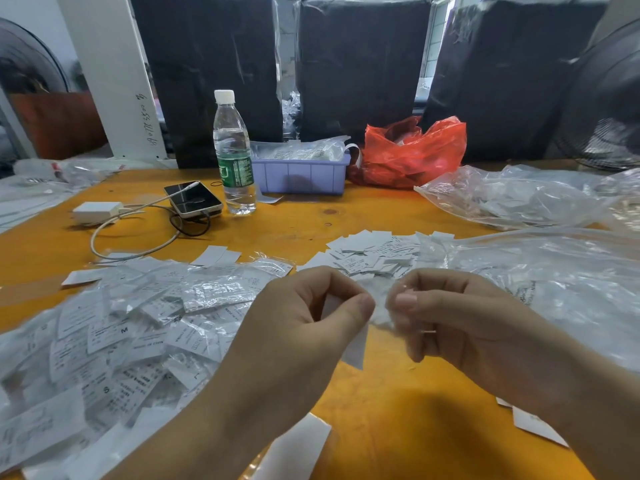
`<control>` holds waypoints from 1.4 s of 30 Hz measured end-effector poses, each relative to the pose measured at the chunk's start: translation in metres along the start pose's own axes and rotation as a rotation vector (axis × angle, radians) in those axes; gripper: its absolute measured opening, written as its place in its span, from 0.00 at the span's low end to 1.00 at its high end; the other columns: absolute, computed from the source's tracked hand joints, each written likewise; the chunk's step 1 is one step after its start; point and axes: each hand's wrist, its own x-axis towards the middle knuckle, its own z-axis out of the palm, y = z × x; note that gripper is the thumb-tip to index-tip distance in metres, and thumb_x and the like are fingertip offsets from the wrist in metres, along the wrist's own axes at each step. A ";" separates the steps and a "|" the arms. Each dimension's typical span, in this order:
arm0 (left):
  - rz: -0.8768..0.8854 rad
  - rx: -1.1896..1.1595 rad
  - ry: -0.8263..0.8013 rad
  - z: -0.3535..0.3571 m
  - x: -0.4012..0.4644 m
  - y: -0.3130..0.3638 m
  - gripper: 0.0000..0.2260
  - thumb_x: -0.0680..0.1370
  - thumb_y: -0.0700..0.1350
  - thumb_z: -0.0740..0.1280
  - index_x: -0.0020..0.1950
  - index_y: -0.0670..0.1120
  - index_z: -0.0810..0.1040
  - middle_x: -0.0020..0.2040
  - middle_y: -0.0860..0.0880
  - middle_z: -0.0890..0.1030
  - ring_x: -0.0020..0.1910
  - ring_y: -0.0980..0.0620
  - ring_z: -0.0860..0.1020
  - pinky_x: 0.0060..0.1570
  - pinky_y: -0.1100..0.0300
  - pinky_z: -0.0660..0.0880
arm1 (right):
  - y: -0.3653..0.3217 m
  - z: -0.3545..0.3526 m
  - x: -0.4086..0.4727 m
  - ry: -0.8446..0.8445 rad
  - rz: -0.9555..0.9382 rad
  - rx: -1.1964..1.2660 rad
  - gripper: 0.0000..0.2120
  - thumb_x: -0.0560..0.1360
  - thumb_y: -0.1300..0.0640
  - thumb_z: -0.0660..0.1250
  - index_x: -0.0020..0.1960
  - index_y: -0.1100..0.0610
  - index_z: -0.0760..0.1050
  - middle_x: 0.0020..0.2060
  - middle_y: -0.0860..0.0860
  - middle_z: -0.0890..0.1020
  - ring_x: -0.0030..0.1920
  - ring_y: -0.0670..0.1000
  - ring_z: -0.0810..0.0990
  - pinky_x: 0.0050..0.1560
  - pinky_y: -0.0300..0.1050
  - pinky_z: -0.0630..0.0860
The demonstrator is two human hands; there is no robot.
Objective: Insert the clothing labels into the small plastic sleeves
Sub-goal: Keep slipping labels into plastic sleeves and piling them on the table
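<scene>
Right now we are pinching a white label (356, 348) in our left hand (298, 327), thumb against forefinger, while our right hand (460, 320) is pinching what seems to be a small clear sleeve (379, 306), blurred, so that the two meet mouth to edge above the orange table (398, 410). We are keeping bagged labels (114, 327) piled at the left and loose labels (374, 254) just beyond the hands. Farther back a water bottle (233, 154), phone (192, 199), lilac tray (301, 174) and red bag (412, 154) are standing clear of us.
</scene>
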 end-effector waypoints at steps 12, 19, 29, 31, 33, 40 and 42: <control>0.555 0.677 0.155 0.002 -0.005 0.002 0.04 0.74 0.42 0.71 0.40 0.48 0.79 0.36 0.57 0.70 0.34 0.58 0.66 0.31 0.65 0.65 | 0.001 -0.002 -0.001 -0.218 0.266 0.043 0.30 0.64 0.29 0.63 0.38 0.58 0.77 0.30 0.54 0.75 0.30 0.50 0.72 0.32 0.41 0.71; 0.577 0.735 0.091 0.003 -0.005 0.001 0.02 0.74 0.46 0.71 0.42 0.50 0.81 0.36 0.57 0.72 0.36 0.60 0.65 0.33 0.68 0.63 | 0.003 0.003 0.002 -0.115 0.121 0.056 0.10 0.61 0.52 0.73 0.32 0.57 0.76 0.27 0.54 0.74 0.27 0.50 0.70 0.29 0.42 0.70; 0.049 0.102 0.122 0.000 0.000 -0.003 0.12 0.71 0.49 0.61 0.48 0.64 0.79 0.39 0.50 0.80 0.34 0.47 0.75 0.26 0.63 0.69 | 0.001 -0.004 0.006 0.108 -0.002 0.064 0.02 0.61 0.61 0.71 0.32 0.58 0.79 0.27 0.56 0.75 0.26 0.50 0.72 0.27 0.41 0.70; -0.003 0.040 0.126 -0.001 0.001 -0.003 0.14 0.70 0.49 0.63 0.52 0.67 0.75 0.39 0.46 0.80 0.38 0.44 0.78 0.31 0.57 0.76 | 0.000 -0.003 0.005 0.112 -0.025 0.061 0.01 0.62 0.61 0.70 0.32 0.59 0.79 0.27 0.56 0.76 0.26 0.50 0.72 0.27 0.41 0.70; -0.064 -0.031 0.107 0.000 0.003 -0.004 0.19 0.68 0.50 0.67 0.55 0.67 0.70 0.37 0.45 0.79 0.40 0.45 0.80 0.37 0.57 0.80 | 0.001 -0.003 0.003 0.093 -0.045 0.037 0.02 0.63 0.61 0.70 0.33 0.59 0.79 0.28 0.56 0.76 0.28 0.50 0.73 0.27 0.40 0.71; -0.265 -0.236 0.059 -0.002 0.006 -0.006 0.09 0.65 0.46 0.65 0.42 0.47 0.81 0.34 0.50 0.80 0.35 0.52 0.76 0.37 0.55 0.72 | 0.003 -0.003 0.001 0.044 -0.082 0.006 0.10 0.60 0.52 0.74 0.33 0.58 0.79 0.29 0.55 0.77 0.30 0.49 0.74 0.30 0.40 0.73; -0.285 -0.308 0.085 -0.002 0.007 -0.005 0.08 0.70 0.44 0.64 0.44 0.43 0.79 0.34 0.49 0.82 0.33 0.52 0.76 0.32 0.56 0.74 | 0.002 -0.003 0.001 0.046 -0.089 0.012 0.09 0.60 0.53 0.74 0.32 0.58 0.79 0.29 0.55 0.77 0.30 0.49 0.74 0.31 0.40 0.73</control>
